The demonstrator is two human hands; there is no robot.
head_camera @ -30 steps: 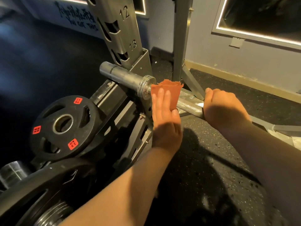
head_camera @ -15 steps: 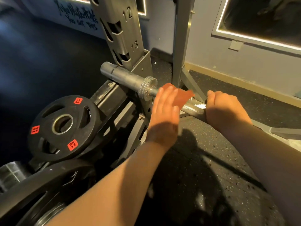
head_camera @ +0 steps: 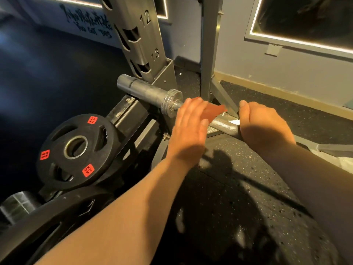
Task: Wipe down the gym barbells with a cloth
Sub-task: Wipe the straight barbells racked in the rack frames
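Observation:
A steel barbell (head_camera: 222, 124) lies low across the rack, its thick sleeve (head_camera: 145, 90) and collar pointing left. An orange cloth (head_camera: 214, 110) is draped over the shaft just right of the collar. My left hand (head_camera: 191, 123) lies over the cloth with straight fingers, pressing it onto the bar and hiding most of it. My right hand (head_camera: 263, 123) grips the knurled shaft further right, fingers curled over the top.
A grey rack upright (head_camera: 141, 39) with numbered slots 12 and 13 stands behind the sleeve. Black 2.5 kg plates (head_camera: 76, 150) hang on pegs at the lower left. Speckled rubber floor (head_camera: 238, 188) lies below; a grey wall with lit frames is behind.
My left hand has turned with the cloth over the top of the bar, from the near side toward the far side. My right hand has kept its grip.

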